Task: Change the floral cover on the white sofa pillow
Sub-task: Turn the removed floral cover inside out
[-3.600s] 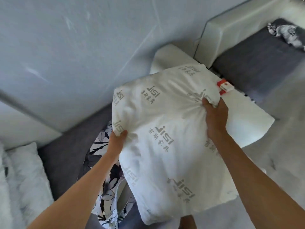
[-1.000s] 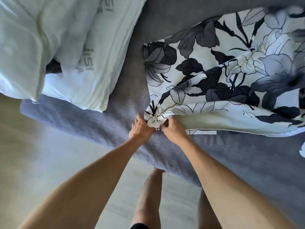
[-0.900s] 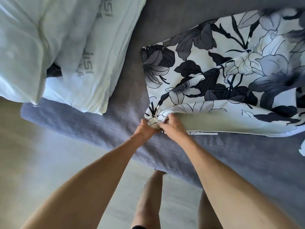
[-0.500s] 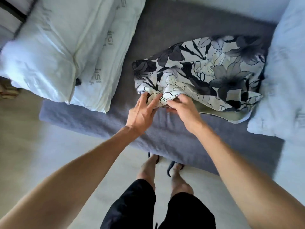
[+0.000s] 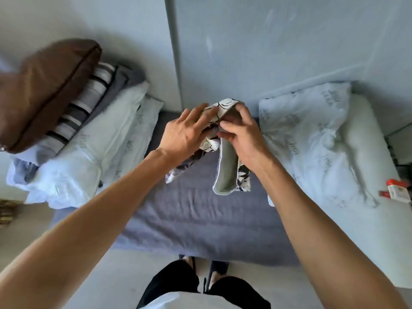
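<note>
The black-and-white floral cover [image 5: 230, 175] is bunched up and lifted above the grey sofa seat [image 5: 200, 210], its pale lining showing as it hangs down. My right hand [image 5: 242, 134] grips its upper edge with curled fingers. My left hand [image 5: 189, 132] lies against the cover's left side with fingers stretched out, thumb hidden behind the fabric. A bare white pillow [image 5: 316, 139] with grey printed lettering lies on the seat to the right. Another white pillow [image 5: 98, 148] lies at the left.
A brown cushion [image 5: 44, 90] and a striped cushion [image 5: 89, 101] are stacked on the left pillows. A red-and-white box [image 5: 399, 192] sits on the white sofa arm [image 5: 365, 230] at the right. The pale wall rises behind. My legs and slippers stand at the seat's front edge.
Both hands have lifted the floral cover off the seat and gathered it into a bunch. The view has tilted up from the seat to the wall and side cushions.
</note>
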